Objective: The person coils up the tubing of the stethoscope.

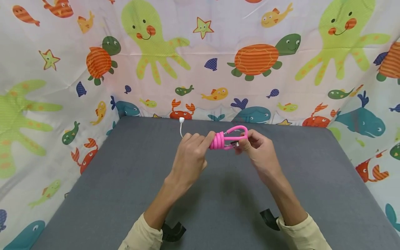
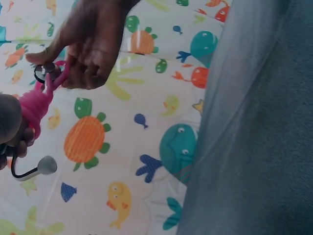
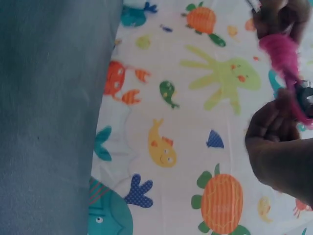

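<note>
A bundle of pink cord point(image 1: 217, 141), wound in tight coils with loops standing out at its right end, is held up between both hands above the table. My left hand point(image 1: 191, 153) grips the left end of the coils, its fingers wrapped over them. From behind that hand a thin white wire sticks up, ending in a white cap point(image 1: 181, 119). With thumb and fingers my right hand point(image 1: 263, 150) pinches the loop end, beside a small dark and metallic piece point(image 1: 235, 143). The left wrist view shows this piece as a shiny round part point(image 2: 45, 71) by the right thumb.
A grey cloth-covered table point(image 1: 125, 194) lies under the hands. Behind it and along both sides hangs a white curtain point(image 1: 200, 73) printed with sea animals. Black strap pieces point(image 1: 173, 232) stick out by the cuffs of the light sleeves point(image 1: 143, 234).
</note>
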A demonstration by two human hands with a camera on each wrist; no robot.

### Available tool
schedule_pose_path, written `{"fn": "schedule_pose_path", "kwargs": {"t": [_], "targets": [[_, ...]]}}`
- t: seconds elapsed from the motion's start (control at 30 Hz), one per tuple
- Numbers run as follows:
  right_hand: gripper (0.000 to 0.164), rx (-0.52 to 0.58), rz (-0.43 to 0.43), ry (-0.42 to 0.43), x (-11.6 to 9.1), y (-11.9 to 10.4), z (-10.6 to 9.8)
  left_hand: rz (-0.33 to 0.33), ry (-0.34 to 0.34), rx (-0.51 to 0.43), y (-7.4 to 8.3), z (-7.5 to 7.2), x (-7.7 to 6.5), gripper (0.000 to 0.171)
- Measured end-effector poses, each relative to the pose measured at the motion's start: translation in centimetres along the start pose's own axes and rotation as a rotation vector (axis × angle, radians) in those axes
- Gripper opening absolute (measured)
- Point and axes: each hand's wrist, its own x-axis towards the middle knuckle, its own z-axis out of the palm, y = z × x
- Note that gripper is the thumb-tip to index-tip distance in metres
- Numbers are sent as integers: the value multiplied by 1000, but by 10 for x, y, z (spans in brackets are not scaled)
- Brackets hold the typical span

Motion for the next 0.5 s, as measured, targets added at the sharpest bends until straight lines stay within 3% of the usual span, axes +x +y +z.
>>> {"fn": "schedule_pose_path", "kwargs": {"t": [0.07, 0.17, 0.4, 0.5], "targets": [[27, 92, -34, -6, 2, 2, -4, -1, -11, -27, 1, -1, 0, 46], [27, 124, -70, -34, 4, 1, -9, 3, -24, -55, 1, -4, 0, 44], [5, 13, 45, -187, 7, -10, -19, 24, -27, -12, 1, -8, 0, 42], [9, -35, 62, -218, 7, -13, -21, 37, -23, 21, 2, -9, 1, 43]]}}
